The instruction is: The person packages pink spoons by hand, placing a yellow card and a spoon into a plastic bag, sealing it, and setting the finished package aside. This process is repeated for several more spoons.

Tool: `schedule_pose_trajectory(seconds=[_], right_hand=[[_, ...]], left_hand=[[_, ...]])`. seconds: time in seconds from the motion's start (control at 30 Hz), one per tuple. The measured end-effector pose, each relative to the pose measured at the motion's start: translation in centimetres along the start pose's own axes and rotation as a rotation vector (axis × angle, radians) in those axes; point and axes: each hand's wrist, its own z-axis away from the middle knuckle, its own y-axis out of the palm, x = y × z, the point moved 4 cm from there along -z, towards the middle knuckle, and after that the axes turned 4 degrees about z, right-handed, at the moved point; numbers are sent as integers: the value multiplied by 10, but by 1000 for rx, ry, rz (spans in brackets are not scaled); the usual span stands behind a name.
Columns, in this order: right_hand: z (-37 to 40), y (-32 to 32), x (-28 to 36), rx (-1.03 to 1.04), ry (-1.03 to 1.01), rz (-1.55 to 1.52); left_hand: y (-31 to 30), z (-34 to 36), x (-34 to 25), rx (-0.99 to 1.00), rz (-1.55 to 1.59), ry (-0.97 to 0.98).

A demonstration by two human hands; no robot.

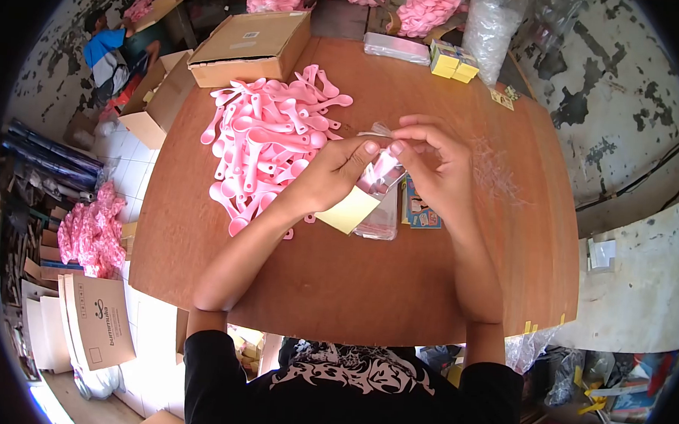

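Observation:
My left hand is closed around a see-through plastic bag, which has a pink measuring spoon inside. A pale yellow card shows at the bag's lower end, below my left hand. At the bag's top edge, my right hand pinches the plastic between thumb and fingers. Beside my left hand spreads a big heap of pink spoons. Under the held bag lies a stack of flat plastic bags, and colourful printed cards lie to its right, partly hidden.
A closed cardboard box sits at the table's far left. Along the back are a plastic-wrapped stack, yellow card bundles and a tall plastic sack. Thin plastic strips lie right. Another person is at upper left.

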Motion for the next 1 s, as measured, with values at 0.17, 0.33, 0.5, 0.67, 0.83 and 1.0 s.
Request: schedule_pose_trajectory(seconds=[0.17,0.33,0.5,0.67,0.83,1.0], right_hand=[[6,1,-3,-20,349,-355],[-8,-16,28,-156,-125,-21],[-16,-16,20,63,-75,133],[-2,-18,27,-26,56,-43],[8,-18,22,-52,83,-13],[10,-21,44,-26,-298,416]], left_hand=[[9,1,-3,-3,-97,157],[2,4,-16,-86,-258,313],[-4,4,-23,-229,-48,353],[10,7,-20,-228,-158,303],[19,12,-21,-248,-59,164],[24,15,-18,-199,-120,117]])
